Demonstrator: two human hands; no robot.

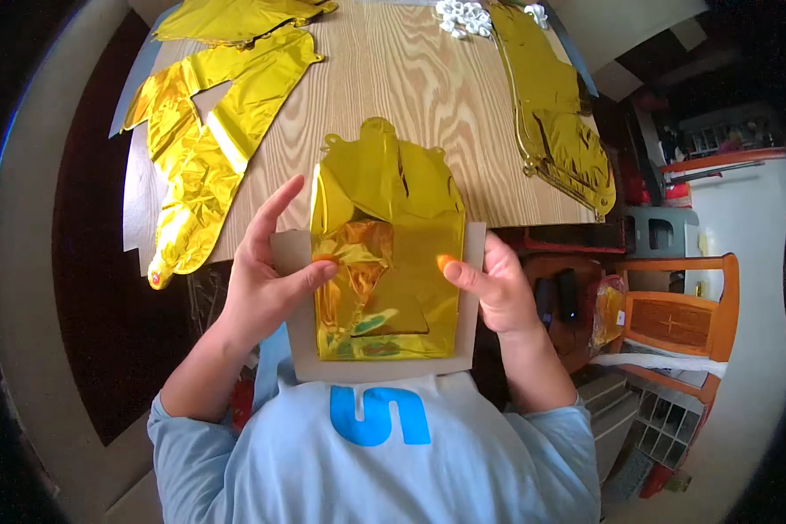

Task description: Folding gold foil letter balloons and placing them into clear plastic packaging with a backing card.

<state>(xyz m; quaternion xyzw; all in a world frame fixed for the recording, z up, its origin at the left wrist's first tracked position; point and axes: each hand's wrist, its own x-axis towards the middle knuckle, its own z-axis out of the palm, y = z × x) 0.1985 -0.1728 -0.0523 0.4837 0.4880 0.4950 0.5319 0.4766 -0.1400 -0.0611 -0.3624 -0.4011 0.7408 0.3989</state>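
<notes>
Pale blue shirt (262,472) was seen nearest, before which one gold foil piece (424,214), apparently already laid flat on grey card (393,368), was held in the grip of left hand (266,284) and right hand (503,288), other foil pieces (210,179) left loose on the counter (410,70).

A wooden chair (672,321) stands near a grey stool (659,224).

shirt (314,485): pale blue | chest print (381,412): brighter blue (bold, curved) | sleeves (192,454): pale blue, creased
</notes>
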